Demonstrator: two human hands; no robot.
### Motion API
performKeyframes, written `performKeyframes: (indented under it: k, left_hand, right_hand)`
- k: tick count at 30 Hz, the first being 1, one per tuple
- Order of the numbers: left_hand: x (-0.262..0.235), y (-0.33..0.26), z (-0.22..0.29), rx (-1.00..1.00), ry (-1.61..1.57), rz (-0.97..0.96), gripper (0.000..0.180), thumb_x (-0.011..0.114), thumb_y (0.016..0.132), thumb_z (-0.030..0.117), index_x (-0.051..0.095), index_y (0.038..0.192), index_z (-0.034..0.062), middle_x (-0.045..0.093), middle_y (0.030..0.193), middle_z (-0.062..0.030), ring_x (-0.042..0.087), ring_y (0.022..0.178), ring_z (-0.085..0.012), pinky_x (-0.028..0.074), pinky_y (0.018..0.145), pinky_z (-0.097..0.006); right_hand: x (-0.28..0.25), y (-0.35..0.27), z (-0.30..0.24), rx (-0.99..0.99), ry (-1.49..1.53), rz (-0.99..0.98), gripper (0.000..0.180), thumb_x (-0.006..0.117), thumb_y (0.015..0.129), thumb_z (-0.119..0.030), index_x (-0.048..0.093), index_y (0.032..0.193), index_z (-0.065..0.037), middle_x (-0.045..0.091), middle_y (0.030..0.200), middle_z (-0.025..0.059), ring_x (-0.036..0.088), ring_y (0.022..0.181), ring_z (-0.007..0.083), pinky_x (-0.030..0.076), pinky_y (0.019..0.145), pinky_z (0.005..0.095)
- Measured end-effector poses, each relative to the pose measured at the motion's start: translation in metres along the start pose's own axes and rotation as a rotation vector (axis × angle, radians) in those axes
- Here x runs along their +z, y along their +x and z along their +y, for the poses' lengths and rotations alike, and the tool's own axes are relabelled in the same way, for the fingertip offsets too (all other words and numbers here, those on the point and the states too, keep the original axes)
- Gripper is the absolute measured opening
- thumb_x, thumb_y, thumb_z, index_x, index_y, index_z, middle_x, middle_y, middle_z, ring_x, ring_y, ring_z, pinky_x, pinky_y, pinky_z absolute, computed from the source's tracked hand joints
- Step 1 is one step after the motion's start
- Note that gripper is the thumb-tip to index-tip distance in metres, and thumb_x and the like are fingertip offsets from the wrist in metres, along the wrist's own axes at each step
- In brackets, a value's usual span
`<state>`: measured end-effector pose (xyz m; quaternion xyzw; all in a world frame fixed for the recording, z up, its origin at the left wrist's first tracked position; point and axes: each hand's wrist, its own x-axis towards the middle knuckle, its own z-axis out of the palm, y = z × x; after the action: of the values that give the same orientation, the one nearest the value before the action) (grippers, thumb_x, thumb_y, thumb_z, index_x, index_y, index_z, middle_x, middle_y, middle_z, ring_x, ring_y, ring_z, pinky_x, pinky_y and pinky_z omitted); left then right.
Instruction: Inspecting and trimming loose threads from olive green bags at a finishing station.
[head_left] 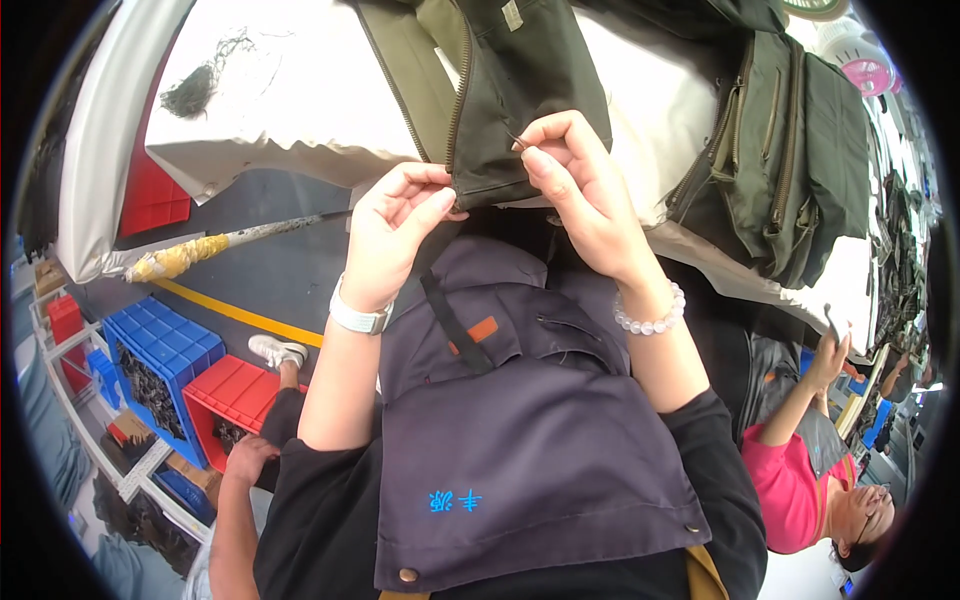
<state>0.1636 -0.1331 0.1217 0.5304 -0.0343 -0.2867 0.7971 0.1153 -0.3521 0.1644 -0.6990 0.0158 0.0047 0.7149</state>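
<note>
A dark olive-green garment (pixel 520 90) with a metal zipper lies over the near edge of a white-covered table (pixel 320 90). My left hand (pixel 395 225) pinches the garment's lower edge beside the zipper. My right hand (pixel 575 180) grips the same hem a little to the right, thumb and forefinger closed on the fabric, with a thin loose thread at the fingertips. Both hands are close together, just above my dark apron (pixel 520 440). I wear a white band on the left wrist and a bead bracelet on the right.
More olive garments (pixel 770 150) are piled at the table's right. A clump of dark thread (pixel 190 90) lies at the far left. Blue and red bins (pixel 190 370) stand on the floor at left. A person in pink (pixel 800 470) works at right; another person's arm (pixel 240 500) shows at lower left.
</note>
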Motion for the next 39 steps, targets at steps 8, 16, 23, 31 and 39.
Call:
performKeyframes:
  k: [8, 16, 23, 31, 39]
  left_hand:
    - [-0.002, 0.002, -0.002, 0.082, 0.108, -0.093, 0.008, 0.059, 0.102, 0.007, 0.063, 0.101, -0.0008, 0.063, 0.107, -0.0052, 0.065, 0.095, -0.0112, 0.06, 0.088, -0.032]
    - [0.0, 0.004, -0.008, 0.092, 0.052, -0.045, 0.006, 0.057, 0.103, 0.005, 0.061, 0.102, 0.0, 0.065, 0.098, -0.0034, 0.064, 0.092, -0.0105, 0.06, 0.084, -0.033]
    - [0.008, 0.001, -0.016, 0.183, 0.092, 0.062, 0.008, 0.057, 0.102, 0.005, 0.06, 0.1, -0.0019, 0.066, 0.094, -0.0062, 0.066, 0.085, -0.0112, 0.062, 0.079, -0.033]
    - [0.011, 0.001, -0.022, 0.184, 0.021, 0.11, 0.008, 0.056, 0.102, 0.007, 0.059, 0.097, 0.0013, 0.063, 0.092, -0.0039, 0.066, 0.082, -0.0112, 0.062, 0.079, -0.036]
    - [0.022, -0.009, -0.022, 0.447, 0.033, 0.115, 0.034, 0.064, 0.09, -0.011, 0.051, 0.119, -0.0013, 0.062, 0.112, -0.011, 0.066, 0.098, -0.0147, 0.056, 0.09, -0.03]
  right_hand:
    - [0.002, 0.001, 0.0, 0.003, -0.002, 0.02, 0.017, 0.06, 0.103, -0.017, 0.053, 0.106, -0.002, 0.056, 0.08, -0.0038, 0.046, 0.071, 0.0022, 0.039, 0.063, 0.0207]
    - [0.003, 0.001, 0.002, 0.009, -0.007, 0.029, 0.017, 0.061, 0.103, -0.017, 0.054, 0.106, -0.003, 0.057, 0.079, -0.0045, 0.046, 0.07, 0.0017, 0.039, 0.062, 0.0205]
    - [0.003, 0.001, 0.003, 0.021, -0.002, 0.032, 0.016, 0.062, 0.102, -0.016, 0.054, 0.105, -0.003, 0.057, 0.079, -0.0049, 0.046, 0.071, 0.0016, 0.039, 0.063, 0.0201]
    - [0.003, 0.0, 0.007, -0.023, -0.045, 0.047, 0.019, 0.065, 0.1, -0.015, 0.053, 0.109, -0.003, 0.058, 0.081, -0.004, 0.049, 0.073, 0.0021, 0.041, 0.066, 0.0196]
    - [-0.008, -0.002, 0.008, -0.015, -0.174, -0.071, 0.019, 0.074, 0.09, 0.0, 0.062, 0.104, 0.003, 0.069, 0.093, 0.0027, 0.064, 0.079, 0.0058, 0.053, 0.072, 0.0205]
